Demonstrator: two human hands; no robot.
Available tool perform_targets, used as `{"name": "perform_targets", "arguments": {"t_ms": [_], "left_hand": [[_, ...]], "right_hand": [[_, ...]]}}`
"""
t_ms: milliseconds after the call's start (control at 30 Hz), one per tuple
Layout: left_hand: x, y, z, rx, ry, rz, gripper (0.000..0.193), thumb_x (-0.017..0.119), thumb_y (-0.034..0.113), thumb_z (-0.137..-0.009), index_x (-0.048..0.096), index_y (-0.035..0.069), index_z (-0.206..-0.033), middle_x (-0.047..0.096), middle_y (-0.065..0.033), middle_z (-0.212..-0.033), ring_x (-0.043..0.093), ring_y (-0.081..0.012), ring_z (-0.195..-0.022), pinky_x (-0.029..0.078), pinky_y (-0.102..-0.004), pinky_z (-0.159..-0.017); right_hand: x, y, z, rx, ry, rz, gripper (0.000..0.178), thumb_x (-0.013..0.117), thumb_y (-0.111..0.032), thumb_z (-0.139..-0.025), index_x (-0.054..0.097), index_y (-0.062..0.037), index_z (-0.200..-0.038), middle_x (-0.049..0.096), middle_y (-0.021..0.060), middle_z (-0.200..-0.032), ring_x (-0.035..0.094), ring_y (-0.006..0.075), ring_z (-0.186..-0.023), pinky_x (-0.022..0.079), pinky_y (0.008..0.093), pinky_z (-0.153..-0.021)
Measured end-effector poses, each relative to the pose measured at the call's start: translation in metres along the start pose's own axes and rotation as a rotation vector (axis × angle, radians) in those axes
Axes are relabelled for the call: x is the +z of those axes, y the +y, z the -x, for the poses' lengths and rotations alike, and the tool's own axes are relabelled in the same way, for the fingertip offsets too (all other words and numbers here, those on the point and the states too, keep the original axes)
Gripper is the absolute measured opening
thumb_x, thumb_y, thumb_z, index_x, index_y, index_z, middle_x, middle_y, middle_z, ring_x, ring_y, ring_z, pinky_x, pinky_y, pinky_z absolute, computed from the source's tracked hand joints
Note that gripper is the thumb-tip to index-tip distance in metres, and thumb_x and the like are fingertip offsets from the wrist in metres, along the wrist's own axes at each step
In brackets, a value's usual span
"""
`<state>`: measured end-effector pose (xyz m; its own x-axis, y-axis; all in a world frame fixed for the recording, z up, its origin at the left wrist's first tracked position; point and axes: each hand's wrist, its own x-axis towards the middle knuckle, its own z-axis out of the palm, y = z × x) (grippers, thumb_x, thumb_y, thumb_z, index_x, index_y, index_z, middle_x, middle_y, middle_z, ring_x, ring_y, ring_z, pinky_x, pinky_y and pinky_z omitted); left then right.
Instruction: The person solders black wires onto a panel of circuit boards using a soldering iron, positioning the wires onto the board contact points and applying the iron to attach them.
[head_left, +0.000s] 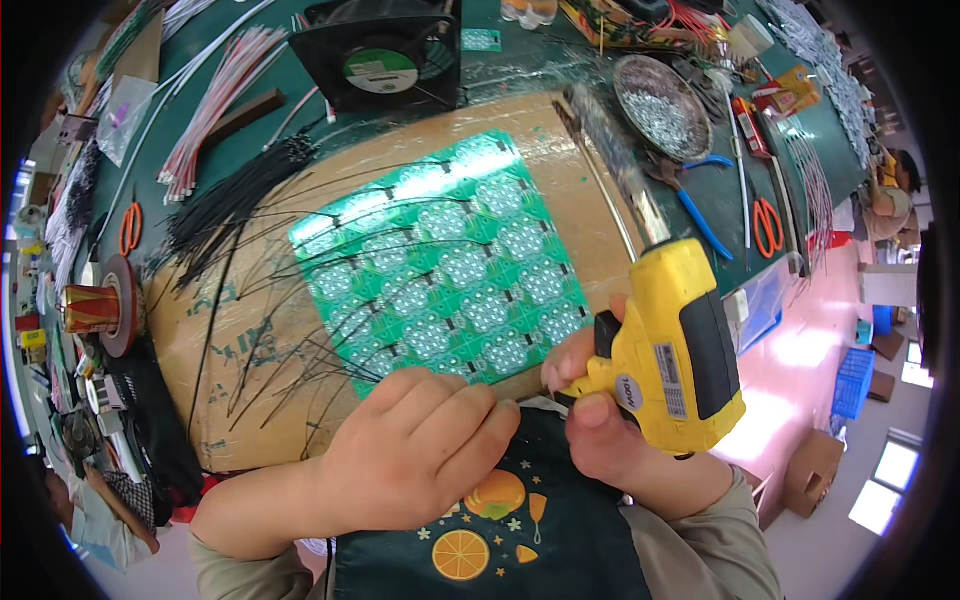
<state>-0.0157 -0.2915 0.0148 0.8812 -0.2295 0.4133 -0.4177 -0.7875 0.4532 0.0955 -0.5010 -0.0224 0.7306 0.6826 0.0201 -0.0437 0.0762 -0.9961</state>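
Note:
My right hand (610,430) grips a yellow and black soldering gun (665,355), held upright over the near right corner of the table. Its metal barrel (640,190) points away from me and looks smeared toward the far end. My left hand (415,440) is closed in a fist just below the near edge of a green circuit board panel (465,265). What its fingers hold, if anything, is hidden. Thin black wires (300,340) fan across the panel's left side, some ending close to this hand. The panel carries rows of round white-dotted patterns.
Behind the board stands a black fan (380,60). A metal dish of silvery bits (660,105) and blue-handled pliers (705,225) are at right. Orange-handled scissors (767,228) lie beyond. A black wire bundle (235,190) and a solder spool (120,305) are at left.

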Motion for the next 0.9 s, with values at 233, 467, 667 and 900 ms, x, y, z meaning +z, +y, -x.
{"name": "perform_targets", "arguments": {"t_ms": [233,467,667,900], "left_hand": [[0.013,0.012,-0.002,0.042,-0.034,-0.044,0.037,0.075,0.018,-0.077,0.074,-0.001,-0.109,0.069,-0.0128,-0.104,0.069,-0.0248,-0.086,0.055,-0.0356,-0.07],[0.009,0.013,0.002,0.086,-0.057,-0.053,0.029,0.078,0.023,-0.085,0.075,0.004,-0.107,0.068,-0.0114,-0.106,0.068,-0.0241,-0.087,0.055,-0.0349,-0.07],[-0.052,-0.02,-0.005,0.001,0.044,-0.432,0.037,0.079,0.005,-0.077,0.075,-0.001,-0.113,0.064,-0.01,-0.104,0.065,-0.0265,-0.082,0.053,-0.0388,-0.068],[-0.031,-0.036,0.005,-0.032,0.016,-0.393,0.038,0.075,0.007,-0.077,0.073,-0.001,-0.114,0.066,-0.0101,-0.101,0.067,-0.0258,-0.085,0.053,-0.0395,-0.071]], "right_hand": [[0.0,-0.002,-0.01,-0.155,-0.088,0.196,0.076,0.07,-0.037,-0.105,0.029,-0.0037,-0.16,0.065,0.0076,-0.108,0.064,0.0172,-0.094,0.055,0.0333,-0.084],[-0.004,-0.002,-0.005,-0.15,-0.162,0.174,0.076,0.071,-0.034,-0.106,0.028,-0.0048,-0.162,0.064,0.008,-0.109,0.064,0.0184,-0.096,0.054,0.0341,-0.084],[-0.024,0.008,0.023,-0.037,-0.201,0.068,0.074,0.07,-0.03,-0.105,0.027,-0.0049,-0.161,0.062,0.0088,-0.109,0.063,0.0192,-0.093,0.055,0.0376,-0.086],[-0.028,0.024,0.05,0.004,-0.183,-0.151,0.038,0.081,-0.028,-0.097,0.066,0.001,-0.115,0.07,0.012,-0.1,0.072,0.0274,-0.088,0.057,0.0355,-0.075]]}}
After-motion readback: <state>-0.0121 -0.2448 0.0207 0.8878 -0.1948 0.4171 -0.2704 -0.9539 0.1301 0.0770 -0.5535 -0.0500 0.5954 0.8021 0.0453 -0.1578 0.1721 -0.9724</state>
